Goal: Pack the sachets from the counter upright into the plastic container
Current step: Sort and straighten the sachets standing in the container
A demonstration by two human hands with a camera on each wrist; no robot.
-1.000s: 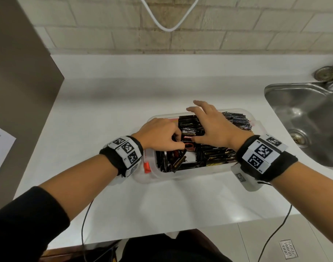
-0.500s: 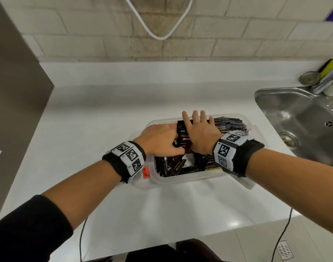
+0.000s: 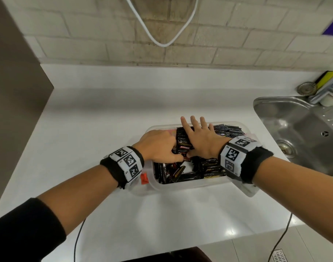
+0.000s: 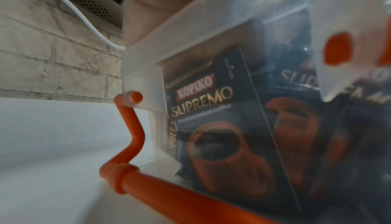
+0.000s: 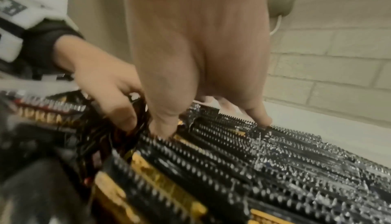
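Observation:
A clear plastic container (image 3: 190,188) with an orange handle (image 4: 135,137) stands on the white counter. It is packed with black Kopiko sachets (image 3: 228,129); most stand upright in rows, and a few lie loose at the near left (image 3: 178,172). My left hand (image 3: 173,152) reaches in over the left rim, fingers curled into a bunch of sachets (image 5: 135,127). My right hand (image 3: 197,133) lies flat with straight fingers pointing away, pressing on the top edges of the upright row (image 5: 232,144). Through the container wall one sachet (image 4: 211,127) shows upright.
A steel sink (image 3: 303,133) sits to the right with a tap (image 3: 324,91) and a sponge behind it. A dark panel (image 3: 14,91) bounds the counter on the left. A white cable (image 3: 162,42) hangs on the brick wall. Thin cables drop over the front edge.
My right hand has turned and slid left, from spread across the sachets to flat with fingers pointing away beside my left hand. The left hand has stayed in place.

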